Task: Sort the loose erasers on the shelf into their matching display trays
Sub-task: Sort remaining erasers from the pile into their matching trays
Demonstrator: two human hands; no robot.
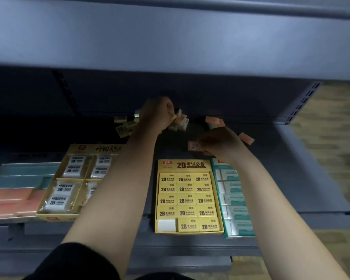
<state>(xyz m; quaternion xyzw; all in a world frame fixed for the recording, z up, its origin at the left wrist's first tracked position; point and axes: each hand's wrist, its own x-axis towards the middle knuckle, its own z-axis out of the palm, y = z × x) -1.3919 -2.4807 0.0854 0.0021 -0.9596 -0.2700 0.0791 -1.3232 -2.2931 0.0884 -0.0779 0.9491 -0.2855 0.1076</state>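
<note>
My left hand (157, 115) reaches to the back of the shelf and pinches a small yellow eraser (173, 117) above a heap of loose white erasers (180, 123). My right hand (220, 143) pinches a pink eraser (194, 146) just behind the yellow 2B tray (188, 165). Loose yellow erasers (123, 126) lie left of my left hand. Loose pink erasers (212, 119) and another one (246, 138) lie around my right hand. The yellow 2B tray holds rows of yellow erasers with one white gap at its front left.
A teal tray (235, 199) of white-and-teal erasers stands right of the yellow one, partly under my right forearm. At left stand a yellow tray of wrapped white erasers (69, 178) and a teal tray with pink erasers (12, 197). An upper shelf (170, 37) overhangs.
</note>
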